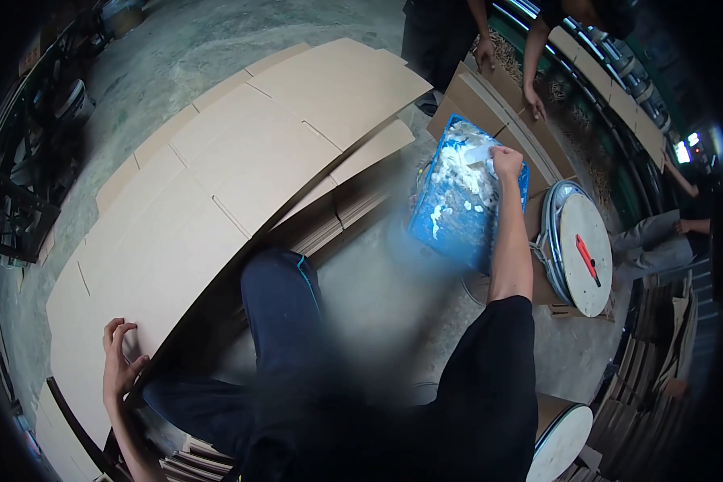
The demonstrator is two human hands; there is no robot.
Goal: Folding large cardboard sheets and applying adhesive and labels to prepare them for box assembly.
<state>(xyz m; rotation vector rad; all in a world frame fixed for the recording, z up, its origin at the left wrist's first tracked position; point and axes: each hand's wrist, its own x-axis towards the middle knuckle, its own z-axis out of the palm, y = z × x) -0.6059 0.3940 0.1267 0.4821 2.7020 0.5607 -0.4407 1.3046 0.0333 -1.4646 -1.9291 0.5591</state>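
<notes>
My right hand (506,161) is closed round a flat white scraper (479,154). Its blade reaches over a blue tray (426,215) smeared with thick white paste (456,170). On the left, my left hand (121,363) rests at the edge of a large flat cardboard sheet (181,233), fingers bent and apart, holding nothing. Slits and crease lines cross this sheet, which lies on a stack of similar ones. The tray's near end is blurred, so what supports it cannot be made out.
A round drum (594,217) at the right carries a red cutter (588,260) on its lid. Another drum (568,440) stands lower right. Beyond the tray, a co-worker's hands (534,103) touch folded cardboard (490,112). Another person sits far right. Stacked cardboard (631,402) lies lower right.
</notes>
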